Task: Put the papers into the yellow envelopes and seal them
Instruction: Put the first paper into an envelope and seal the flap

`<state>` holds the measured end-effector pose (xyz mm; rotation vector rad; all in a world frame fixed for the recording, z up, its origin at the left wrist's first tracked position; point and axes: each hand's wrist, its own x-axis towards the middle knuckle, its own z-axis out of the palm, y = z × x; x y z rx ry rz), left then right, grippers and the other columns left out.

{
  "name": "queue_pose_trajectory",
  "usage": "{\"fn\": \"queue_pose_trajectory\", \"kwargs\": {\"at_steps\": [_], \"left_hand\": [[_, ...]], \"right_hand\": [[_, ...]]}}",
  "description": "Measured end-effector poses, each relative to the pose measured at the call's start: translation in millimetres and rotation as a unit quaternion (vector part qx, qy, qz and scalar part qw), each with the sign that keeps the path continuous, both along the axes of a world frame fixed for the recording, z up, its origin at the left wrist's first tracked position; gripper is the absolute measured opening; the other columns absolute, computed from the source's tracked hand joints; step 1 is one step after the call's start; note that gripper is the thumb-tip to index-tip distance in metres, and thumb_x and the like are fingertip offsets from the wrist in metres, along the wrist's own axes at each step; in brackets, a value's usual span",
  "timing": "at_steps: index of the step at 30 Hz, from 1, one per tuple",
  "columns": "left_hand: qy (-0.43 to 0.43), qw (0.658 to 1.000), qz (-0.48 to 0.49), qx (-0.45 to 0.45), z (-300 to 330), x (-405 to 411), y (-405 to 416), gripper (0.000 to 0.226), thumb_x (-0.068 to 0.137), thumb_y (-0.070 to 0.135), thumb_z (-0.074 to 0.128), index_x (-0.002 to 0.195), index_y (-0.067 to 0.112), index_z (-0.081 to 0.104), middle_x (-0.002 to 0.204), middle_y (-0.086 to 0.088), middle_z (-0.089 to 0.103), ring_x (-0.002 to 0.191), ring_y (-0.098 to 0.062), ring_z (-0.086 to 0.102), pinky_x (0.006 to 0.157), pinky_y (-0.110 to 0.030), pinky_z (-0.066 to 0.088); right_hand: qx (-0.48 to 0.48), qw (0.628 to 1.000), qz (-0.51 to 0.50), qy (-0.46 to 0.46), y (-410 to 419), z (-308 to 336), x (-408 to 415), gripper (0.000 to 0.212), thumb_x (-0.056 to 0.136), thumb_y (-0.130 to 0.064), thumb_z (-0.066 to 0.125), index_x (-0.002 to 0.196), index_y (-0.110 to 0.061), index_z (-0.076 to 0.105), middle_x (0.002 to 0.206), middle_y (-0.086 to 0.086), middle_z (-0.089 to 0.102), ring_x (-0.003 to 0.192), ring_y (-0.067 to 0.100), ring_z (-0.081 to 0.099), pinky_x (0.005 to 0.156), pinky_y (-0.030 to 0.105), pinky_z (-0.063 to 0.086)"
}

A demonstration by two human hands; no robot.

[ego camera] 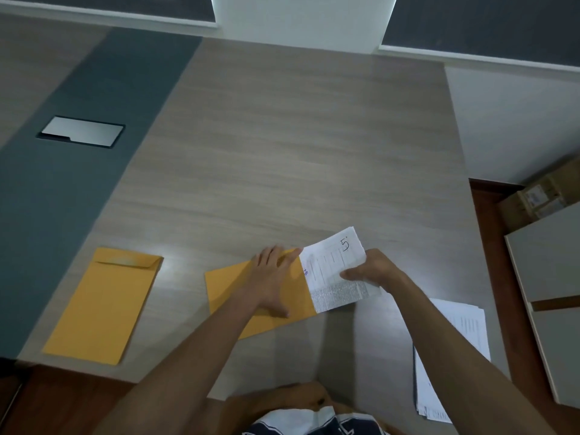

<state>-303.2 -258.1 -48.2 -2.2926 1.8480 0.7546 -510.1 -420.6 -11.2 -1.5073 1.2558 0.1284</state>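
Observation:
A yellow envelope [226,287] lies on the table in front of me, its mouth to the right. My left hand [273,277] presses flat on it with straight fingers. A printed white paper [329,271] marked "5" sticks out of the envelope's mouth, partly inside. My right hand [373,268] grips the paper's right edge, thumb on top. A second yellow envelope [106,302] with its flap folded down lies apart at the left.
A stack of white papers [458,337] lies at the table's right edge, partly under my right forearm. A metal cable hatch [82,132] sits in the grey strip at far left. A cardboard box [539,196] and a cabinet [552,277] stand on the right.

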Motion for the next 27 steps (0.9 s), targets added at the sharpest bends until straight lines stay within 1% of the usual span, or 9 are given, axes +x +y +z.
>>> {"fn": "queue_pose_trajectory", "kwargs": {"at_steps": [1, 3, 6, 10, 14, 18, 23, 25, 27], "left_hand": [[-0.004, 1.0, -0.001, 0.005, -1, -3, 4, 0.152, 0.044, 0.058, 0.088, 0.146, 0.04, -0.023, 0.161, -0.012, -0.009, 0.148, -0.033, -0.011, 0.119, -0.054, 0.007], [-0.02, 1.0, -0.005, 0.004, -1, -10, 8, 0.156, 0.044, 0.062, 0.087, 0.143, 0.038, -0.031, 0.161, -0.014, -0.013, 0.147, -0.035, -0.016, 0.118, -0.058, 0.003], [-0.029, 1.0, -0.008, -0.003, -1, -14, 6, 0.157, 0.044, 0.063, 0.086, 0.143, 0.036, -0.033, 0.159, -0.017, -0.004, 0.147, -0.039, -0.009, 0.115, -0.063, 0.004], [-0.028, 0.999, -0.015, -0.005, 0, -19, 6, 0.157, 0.043, 0.065, 0.084, 0.143, 0.034, -0.033, 0.156, -0.019, 0.002, 0.146, -0.042, -0.004, 0.112, -0.066, 0.009], [-0.018, 1.0, -0.02, -0.004, 0, -22, 8, 0.157, 0.044, 0.065, 0.083, 0.143, 0.033, -0.034, 0.158, -0.021, -0.004, 0.147, -0.04, -0.009, 0.113, -0.065, 0.008], [-0.006, 1.0, -0.018, -0.002, 0, -23, 9, 0.157, 0.045, 0.067, 0.083, 0.143, 0.033, -0.035, 0.16, -0.019, -0.007, 0.148, -0.037, -0.012, 0.115, -0.063, 0.007], [-0.012, 0.999, -0.023, -0.02, 3, -19, 9, 0.152, 0.047, 0.069, 0.081, 0.145, 0.034, -0.03, 0.157, -0.014, 0.003, 0.147, -0.037, -0.002, 0.114, -0.063, 0.011], [-0.011, 0.999, -0.024, -0.03, 4, -18, 9, 0.15, 0.046, 0.071, 0.078, 0.145, 0.034, -0.028, 0.155, -0.016, 0.007, 0.146, -0.039, 0.002, 0.113, -0.063, 0.012], [-0.017, 0.998, -0.032, -0.05, 6, -19, 10, 0.15, 0.044, 0.074, 0.075, 0.146, 0.033, -0.027, 0.151, -0.016, 0.013, 0.143, -0.038, 0.009, 0.112, -0.062, 0.014]], "right_hand": [[-0.006, 1.0, -0.011, -0.007, 3, -3, -2, 0.027, 0.07, -0.01, 0.083, 0.095, -0.014, 0.072, 0.09, -0.002, 0.072, 0.079, 0.009, 0.067, 0.061, 0.02, 0.049], [-0.015, 0.999, -0.033, -0.027, 7, -11, -4, 0.025, 0.073, -0.011, 0.081, 0.097, -0.014, 0.073, 0.094, 0.001, 0.073, 0.084, 0.015, 0.069, 0.067, 0.025, 0.053], [-0.021, 0.998, -0.044, -0.042, 11, -19, -6, 0.026, 0.076, -0.007, 0.076, 0.102, -0.012, 0.07, 0.102, 0.007, 0.073, 0.091, 0.021, 0.069, 0.079, 0.035, 0.055], [0.002, 0.998, -0.038, -0.053, 18, -22, -3, 0.03, 0.078, -0.005, 0.075, 0.106, -0.011, 0.068, 0.107, 0.008, 0.071, 0.093, 0.02, 0.068, 0.076, 0.032, 0.055], [-0.007, 0.999, -0.033, -0.035, 32, -28, 7, 0.034, 0.077, -0.009, 0.076, 0.11, -0.012, 0.068, 0.107, 0.005, 0.07, 0.096, 0.022, 0.067, 0.084, 0.038, 0.056], [-0.012, 0.999, -0.027, -0.011, 46, -33, 19, 0.036, 0.077, -0.013, 0.076, 0.111, -0.011, 0.068, 0.108, 0.005, 0.07, 0.098, 0.023, 0.066, 0.083, 0.036, 0.055], [-0.054, 0.998, -0.026, -0.004, 50, -28, 19, 0.032, 0.08, -0.022, 0.073, 0.112, -0.016, 0.068, 0.107, 0.001, 0.07, 0.096, 0.02, 0.065, 0.08, 0.034, 0.054], [-0.075, 0.997, -0.026, 0.003, 47, -23, 17, 0.031, 0.084, -0.02, 0.068, 0.114, -0.016, 0.068, 0.109, 0.002, 0.07, 0.097, 0.02, 0.065, 0.083, 0.036, 0.054], [-0.081, 0.997, -0.003, 0.017, 46, -20, 15, 0.03, 0.085, -0.018, 0.066, 0.115, -0.014, 0.068, 0.109, 0.003, 0.07, 0.097, 0.021, 0.065, 0.081, 0.034, 0.053]]}}
